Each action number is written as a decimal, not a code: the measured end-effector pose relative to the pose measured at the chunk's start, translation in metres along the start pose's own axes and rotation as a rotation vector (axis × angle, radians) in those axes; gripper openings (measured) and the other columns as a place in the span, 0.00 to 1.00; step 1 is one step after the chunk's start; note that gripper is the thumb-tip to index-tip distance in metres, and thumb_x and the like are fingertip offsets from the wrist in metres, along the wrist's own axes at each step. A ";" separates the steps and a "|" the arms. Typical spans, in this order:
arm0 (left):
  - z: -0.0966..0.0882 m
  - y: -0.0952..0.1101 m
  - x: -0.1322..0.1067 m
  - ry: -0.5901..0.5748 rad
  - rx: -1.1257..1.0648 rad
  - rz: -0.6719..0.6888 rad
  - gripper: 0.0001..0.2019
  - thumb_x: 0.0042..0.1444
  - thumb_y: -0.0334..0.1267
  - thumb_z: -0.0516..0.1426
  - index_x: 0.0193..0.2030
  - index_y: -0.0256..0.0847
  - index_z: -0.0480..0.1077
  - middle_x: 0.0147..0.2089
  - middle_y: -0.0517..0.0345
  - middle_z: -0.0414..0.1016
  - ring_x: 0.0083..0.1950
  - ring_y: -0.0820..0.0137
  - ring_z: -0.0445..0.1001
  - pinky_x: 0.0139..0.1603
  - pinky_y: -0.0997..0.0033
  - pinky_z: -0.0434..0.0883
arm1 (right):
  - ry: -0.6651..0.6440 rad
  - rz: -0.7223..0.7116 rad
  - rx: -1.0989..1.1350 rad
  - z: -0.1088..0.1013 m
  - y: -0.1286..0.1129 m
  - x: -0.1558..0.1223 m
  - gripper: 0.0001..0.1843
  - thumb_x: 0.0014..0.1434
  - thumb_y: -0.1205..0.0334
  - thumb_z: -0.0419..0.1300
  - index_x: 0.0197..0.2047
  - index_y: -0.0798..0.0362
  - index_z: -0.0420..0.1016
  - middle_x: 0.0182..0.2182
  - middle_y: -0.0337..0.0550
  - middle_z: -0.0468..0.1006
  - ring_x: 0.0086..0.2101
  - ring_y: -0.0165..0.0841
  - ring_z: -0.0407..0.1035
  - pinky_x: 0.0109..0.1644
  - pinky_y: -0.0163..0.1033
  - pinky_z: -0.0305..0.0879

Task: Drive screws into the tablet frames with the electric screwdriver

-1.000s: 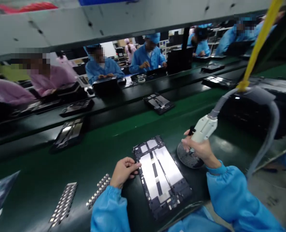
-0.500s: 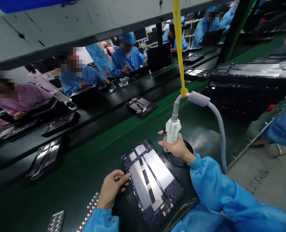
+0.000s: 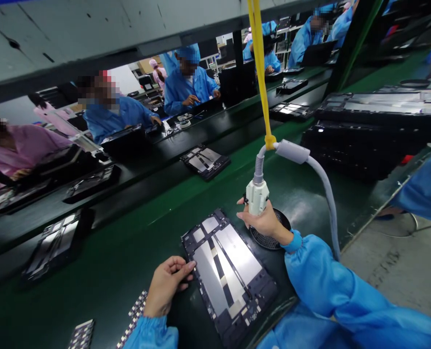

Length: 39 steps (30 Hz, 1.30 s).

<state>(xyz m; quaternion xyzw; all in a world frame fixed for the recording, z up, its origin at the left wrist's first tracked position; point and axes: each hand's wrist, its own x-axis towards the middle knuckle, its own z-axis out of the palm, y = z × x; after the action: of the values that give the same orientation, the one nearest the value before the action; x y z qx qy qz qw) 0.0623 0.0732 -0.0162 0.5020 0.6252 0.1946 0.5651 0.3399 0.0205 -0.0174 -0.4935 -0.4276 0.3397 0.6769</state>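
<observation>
Right hand (image 3: 264, 223) clamped on driver (image 3: 257, 196), upright over panel (image 3: 228, 271) corner beside screw dish (image 3: 277, 237). Left hand (image 3: 167, 286), fingers loosely curled, presses panel edge, steadying it.

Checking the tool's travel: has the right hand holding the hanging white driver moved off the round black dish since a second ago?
Yes. The right hand with the white driver was over the round dish; now it sits at the dish's left edge, beside the open tablet.
</observation>
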 end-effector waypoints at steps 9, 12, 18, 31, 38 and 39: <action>-0.001 -0.001 0.000 -0.018 0.011 0.005 0.26 0.28 0.50 0.71 0.27 0.39 0.62 0.21 0.65 0.70 0.24 0.76 0.72 0.18 0.84 0.63 | -0.024 0.013 -0.006 0.002 -0.001 -0.002 0.13 0.46 0.64 0.68 0.35 0.55 0.71 0.16 0.30 0.67 0.15 0.26 0.62 0.20 0.35 0.60; -0.001 -0.002 0.000 -0.016 0.007 0.011 0.27 0.29 0.51 0.71 0.27 0.39 0.63 0.22 0.65 0.71 0.24 0.76 0.72 0.18 0.85 0.64 | -0.030 0.013 -0.020 0.003 -0.002 -0.003 0.14 0.45 0.63 0.69 0.35 0.55 0.71 0.15 0.30 0.68 0.15 0.26 0.61 0.22 0.35 0.61; -0.003 -0.003 0.002 -0.046 -0.045 0.017 0.28 0.28 0.54 0.70 0.29 0.38 0.65 0.22 0.65 0.71 0.24 0.76 0.73 0.18 0.84 0.66 | -0.008 -0.030 0.007 0.001 -0.013 -0.001 0.16 0.46 0.65 0.68 0.38 0.55 0.71 0.14 0.30 0.69 0.15 0.27 0.62 0.20 0.35 0.61; 0.006 -0.010 0.002 -0.016 -0.202 0.103 0.17 0.43 0.43 0.68 0.28 0.35 0.66 0.20 0.61 0.71 0.21 0.73 0.75 0.15 0.82 0.67 | -0.259 0.004 0.038 0.111 -0.034 -0.007 0.15 0.48 0.64 0.66 0.40 0.54 0.69 0.12 0.29 0.69 0.14 0.29 0.63 0.21 0.36 0.62; 0.009 -0.017 0.005 0.030 -0.183 0.257 0.13 0.45 0.39 0.66 0.28 0.36 0.66 0.19 0.65 0.66 0.19 0.76 0.69 0.17 0.80 0.62 | -0.256 0.031 -0.006 0.130 -0.015 -0.003 0.16 0.47 0.65 0.65 0.40 0.53 0.68 0.12 0.28 0.68 0.13 0.28 0.62 0.22 0.36 0.60; 0.010 -0.017 0.005 0.053 -0.149 0.347 0.12 0.44 0.39 0.66 0.29 0.36 0.67 0.19 0.67 0.64 0.19 0.78 0.67 0.18 0.80 0.61 | -0.248 0.031 -0.002 0.130 -0.016 -0.002 0.15 0.48 0.65 0.65 0.40 0.53 0.68 0.12 0.28 0.68 0.13 0.28 0.62 0.22 0.36 0.60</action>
<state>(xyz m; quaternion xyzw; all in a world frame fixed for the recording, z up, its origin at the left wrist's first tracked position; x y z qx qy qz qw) 0.0651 0.0667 -0.0355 0.5537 0.5280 0.3480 0.5418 0.2213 0.0634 0.0167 -0.4549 -0.5006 0.4082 0.6130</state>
